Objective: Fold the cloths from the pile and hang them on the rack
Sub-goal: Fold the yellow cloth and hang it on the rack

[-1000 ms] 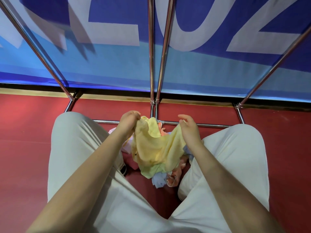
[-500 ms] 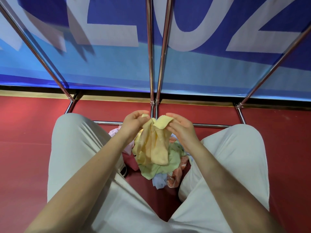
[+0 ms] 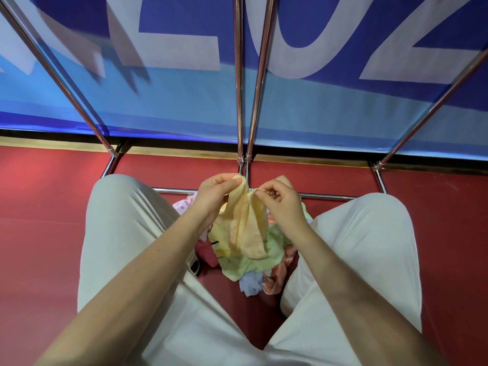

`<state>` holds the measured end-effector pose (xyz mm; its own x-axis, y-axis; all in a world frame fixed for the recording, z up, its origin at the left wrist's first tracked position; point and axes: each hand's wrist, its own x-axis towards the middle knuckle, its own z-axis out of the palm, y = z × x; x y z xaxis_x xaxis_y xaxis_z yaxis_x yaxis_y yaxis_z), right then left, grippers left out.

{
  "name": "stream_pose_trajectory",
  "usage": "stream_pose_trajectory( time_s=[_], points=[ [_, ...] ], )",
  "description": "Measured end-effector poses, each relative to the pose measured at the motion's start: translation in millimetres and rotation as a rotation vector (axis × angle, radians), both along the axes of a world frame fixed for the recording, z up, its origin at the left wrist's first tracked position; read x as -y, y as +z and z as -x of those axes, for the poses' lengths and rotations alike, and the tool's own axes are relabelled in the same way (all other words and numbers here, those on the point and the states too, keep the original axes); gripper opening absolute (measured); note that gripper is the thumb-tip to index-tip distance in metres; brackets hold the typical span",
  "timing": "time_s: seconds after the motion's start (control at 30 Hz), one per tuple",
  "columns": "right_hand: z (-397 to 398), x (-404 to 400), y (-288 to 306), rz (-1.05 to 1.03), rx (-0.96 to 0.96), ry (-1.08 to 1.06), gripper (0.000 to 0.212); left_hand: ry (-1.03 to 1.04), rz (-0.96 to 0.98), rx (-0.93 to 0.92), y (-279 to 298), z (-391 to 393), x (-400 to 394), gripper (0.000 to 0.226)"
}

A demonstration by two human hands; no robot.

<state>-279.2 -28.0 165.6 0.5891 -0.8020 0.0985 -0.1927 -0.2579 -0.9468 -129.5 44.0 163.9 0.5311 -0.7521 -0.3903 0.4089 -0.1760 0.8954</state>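
Chrome bars of the rack (image 3: 239,107) fan across the upper frame before a blue banner (image 3: 184,107). At centre, the left hand (image 3: 215,192) and right hand (image 3: 280,200) each pinch the yellow cloth (image 3: 244,228) — its top corners closer together than half a second ago — above the pile (image 3: 245,268) on the red floor (image 3: 42,233). Pale trousers (image 3: 126,233) hide the pile's edges.

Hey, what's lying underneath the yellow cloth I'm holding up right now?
Under the yellow cloth sits the pile: a green cloth, an orange patterned one, a pale blue one and a pink one. The pile's middle is covered, so anything there is hidden.
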Motion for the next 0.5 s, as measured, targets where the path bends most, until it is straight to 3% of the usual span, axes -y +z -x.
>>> stream_pose_trajectory(
  time_s=[0.1, 0.27, 0.43, 0.5],
  points=[
    [-2, 1, 1, 0.03, 0.018, 0.002, 0.011, -0.048, 0.017, 0.013, 3, 9, 1, 0.009],
    [-5, -3, 2, -0.119, 0.049, -0.078, 0.024, -0.102, 0.071, -0.058, 7, 20, 3, 0.013],
    [-8, -3, 3, -0.226, 0.118, -0.127, 0.01, -0.122, 0.114, -0.037, 7, 23, 3, 0.017],
    [-7, -3, 4, -0.256, 0.109, -0.104, 0.018, -0.116, 0.127, -0.01, 8, 23, 2, 0.018]
  ],
)
